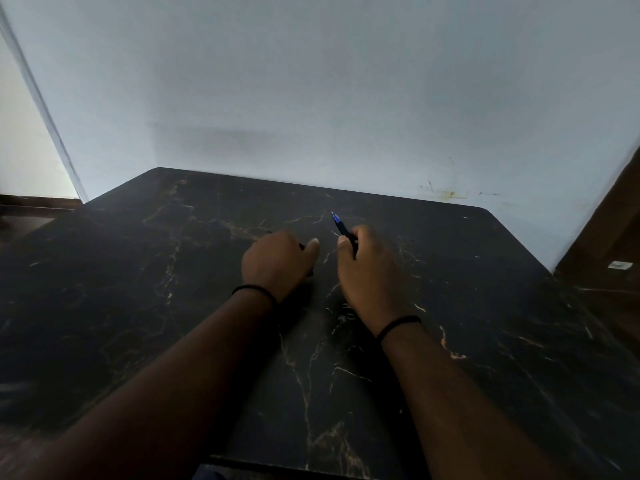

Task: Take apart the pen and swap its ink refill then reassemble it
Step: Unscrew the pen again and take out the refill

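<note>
On the black marble-patterned table (450,306), both hands are working just beyond its middle, toward the pale wall (311,81) behind its far edge.

Right hand (367,271): curling closed around a pen part (341,227), a dark barrel with a blue section and a fine tip. This piece is sticking out above the thumb and pointing up and away, tilting slightly left, toward the wall. Its lower end is running down inside the fist and showing dark beside the fingers.

Left hand (277,261): sitting just left of the right hand, apart from it, knuckles up and fingers folding under, thumb stretching toward the right hand. Something small and dark is peeking out near the thumb and below the palm; whether the hand is gripping it cannot be told.

Each wrist is wearing a thin black band (254,291). Both forearms are reaching in from the table's near edge.
</note>
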`<state>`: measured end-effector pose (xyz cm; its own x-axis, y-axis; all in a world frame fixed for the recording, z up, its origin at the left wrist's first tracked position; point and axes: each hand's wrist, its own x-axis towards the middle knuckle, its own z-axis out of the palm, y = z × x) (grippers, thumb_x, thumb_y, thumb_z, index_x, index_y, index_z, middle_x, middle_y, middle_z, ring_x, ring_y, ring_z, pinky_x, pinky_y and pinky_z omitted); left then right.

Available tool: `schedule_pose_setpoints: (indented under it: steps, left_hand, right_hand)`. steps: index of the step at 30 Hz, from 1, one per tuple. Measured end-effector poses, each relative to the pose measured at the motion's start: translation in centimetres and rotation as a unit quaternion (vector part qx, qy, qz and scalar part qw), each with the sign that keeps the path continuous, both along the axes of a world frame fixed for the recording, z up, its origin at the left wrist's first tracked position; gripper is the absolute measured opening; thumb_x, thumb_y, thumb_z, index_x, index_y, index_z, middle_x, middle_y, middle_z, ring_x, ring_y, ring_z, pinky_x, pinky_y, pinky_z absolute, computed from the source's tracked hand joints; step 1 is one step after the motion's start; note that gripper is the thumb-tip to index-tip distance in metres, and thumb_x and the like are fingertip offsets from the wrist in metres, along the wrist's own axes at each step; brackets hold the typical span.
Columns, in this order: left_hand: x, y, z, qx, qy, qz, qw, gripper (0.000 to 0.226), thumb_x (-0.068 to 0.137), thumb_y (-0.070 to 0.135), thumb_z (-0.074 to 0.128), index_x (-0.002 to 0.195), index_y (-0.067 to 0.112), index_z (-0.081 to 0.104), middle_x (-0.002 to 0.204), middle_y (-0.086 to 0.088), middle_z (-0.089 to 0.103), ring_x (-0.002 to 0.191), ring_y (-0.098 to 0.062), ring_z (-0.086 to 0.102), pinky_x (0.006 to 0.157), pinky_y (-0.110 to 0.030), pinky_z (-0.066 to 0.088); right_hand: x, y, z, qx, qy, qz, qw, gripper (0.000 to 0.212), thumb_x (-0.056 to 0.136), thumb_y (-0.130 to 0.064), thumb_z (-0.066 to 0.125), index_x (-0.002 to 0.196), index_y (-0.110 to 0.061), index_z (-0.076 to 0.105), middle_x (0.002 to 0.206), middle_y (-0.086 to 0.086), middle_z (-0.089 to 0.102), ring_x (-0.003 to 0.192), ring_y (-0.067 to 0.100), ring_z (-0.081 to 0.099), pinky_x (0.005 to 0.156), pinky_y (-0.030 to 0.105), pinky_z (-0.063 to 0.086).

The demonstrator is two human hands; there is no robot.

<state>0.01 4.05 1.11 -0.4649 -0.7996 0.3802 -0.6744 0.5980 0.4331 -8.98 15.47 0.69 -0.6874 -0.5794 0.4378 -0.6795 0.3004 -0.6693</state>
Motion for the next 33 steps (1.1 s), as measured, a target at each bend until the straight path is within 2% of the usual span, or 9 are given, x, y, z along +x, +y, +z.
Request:
schedule_pose_setpoints:
  steps: [8,13,16,19,21,24,26,29,33]
  left_hand:
    - [-0.5,1.0,-0.3,-0.064,-0.121,0.020,0.990,0.057,0.088,0.066,0.048,0.064,0.014,0.054,0.064,-0.001,0.052,0.069,-0.026,0.063,0.058,-0.029,0.043]
    - [-0.5,1.2,-0.1,-0.064,-0.142,0.030,0.987,0.059,0.090,0.065,0.045,0.056,0.017,0.047,0.056,0.000,0.047,0.056,-0.019,0.052,0.052,-0.027,0.040]
    - [-0.6,1.5,0.4,-0.072,-0.069,0.035,0.994,0.054,0.095,0.056,0.041,0.058,0.017,0.043,0.056,0.001,0.043,0.053,-0.017,0.044,0.051,-0.028,0.033]
    - [-0.6,1.3,0.7,-0.013,0.129,-0.007,0.991,0.046,0.100,0.040,0.040,0.062,0.016,0.047,0.059,-0.001,0.051,0.052,-0.016,0.045,0.049,-0.029,0.028]
    - [-0.6,1.1,1.1,0.078,0.275,-0.065,0.956,0.041,0.101,0.035,0.044,0.074,0.012,0.063,0.069,-0.004,0.064,0.061,-0.019,0.056,0.055,-0.033,0.041]
    - [-0.3,1.5,1.6,0.238,0.390,-0.155,0.876,0.031,0.100,0.032,0.050,0.100,0.012,0.073,0.094,-0.003,0.075,0.075,-0.010,0.063,0.065,-0.026,0.049]
    - [-0.2,1.6,1.8,0.338,0.422,-0.218,0.812,0.031,0.100,0.029,0.051,0.109,0.007,0.071,0.103,-0.011,0.074,0.082,-0.017,0.065,0.066,-0.031,0.051]
    - [0.3,1.7,2.1,0.448,0.440,-0.286,0.724,0.031,0.102,0.020,0.046,0.116,-0.002,0.064,0.114,-0.021,0.069,0.078,-0.025,0.061,0.050,-0.031,0.049]
    - [0.7,1.7,2.5,0.512,0.442,-0.309,0.669,0.034,0.103,0.014,0.040,0.124,-0.008,0.054,0.120,-0.024,0.065,0.084,-0.025,0.068,0.043,-0.026,0.050]
  right_hand:
    - [0.0,-0.5,-0.9,-0.005,-0.005,0.007,1.000,0.014,0.095,-0.047,0.041,0.088,-0.035,0.042,0.068,-0.011,0.054,0.064,0.009,0.054,0.055,0.029,0.036]
    - [0.1,-0.9,-1.0,-0.021,-0.002,0.011,1.000,0.015,0.095,-0.044,0.044,0.086,-0.033,0.044,0.066,-0.011,0.053,0.063,0.009,0.052,0.053,0.025,0.034]
    - [0.0,-0.7,-1.1,-0.030,-0.006,0.021,0.999,0.021,0.097,-0.045,0.043,0.094,-0.026,0.051,0.069,-0.003,0.059,0.068,0.020,0.058,0.061,0.035,0.046]
    - [0.3,-0.4,-0.7,-0.032,-0.027,0.032,0.999,0.023,0.101,-0.046,0.040,0.101,-0.027,0.053,0.068,0.000,0.060,0.066,0.022,0.060,0.061,0.037,0.049]
    - [0.6,-0.4,-0.2,-0.029,-0.074,0.041,0.996,0.026,0.102,-0.043,0.039,0.099,-0.025,0.058,0.072,0.003,0.064,0.068,0.023,0.062,0.064,0.040,0.049]
    - [1.0,-0.4,0.4,-0.046,-0.179,0.069,0.980,0.028,0.103,-0.031,0.042,0.095,-0.014,0.063,0.080,0.012,0.068,0.069,0.024,0.061,0.066,0.041,0.047]
    - [1.3,-0.4,0.7,-0.071,-0.240,0.107,0.962,0.028,0.103,-0.025,0.043,0.092,-0.010,0.064,0.073,0.008,0.064,0.059,0.015,0.053,0.060,0.035,0.040]
    - [1.3,-0.1,0.9,-0.101,-0.353,0.202,0.908,0.027,0.106,-0.027,0.040,0.093,-0.018,0.062,0.065,0.002,0.058,0.043,0.005,0.039,0.043,0.021,0.031]
    - [1.1,0.3,0.9,-0.085,-0.434,0.283,0.851,0.026,0.106,-0.037,0.041,0.097,-0.028,0.063,0.058,-0.002,0.056,0.039,0.005,0.030,0.038,0.013,0.021]
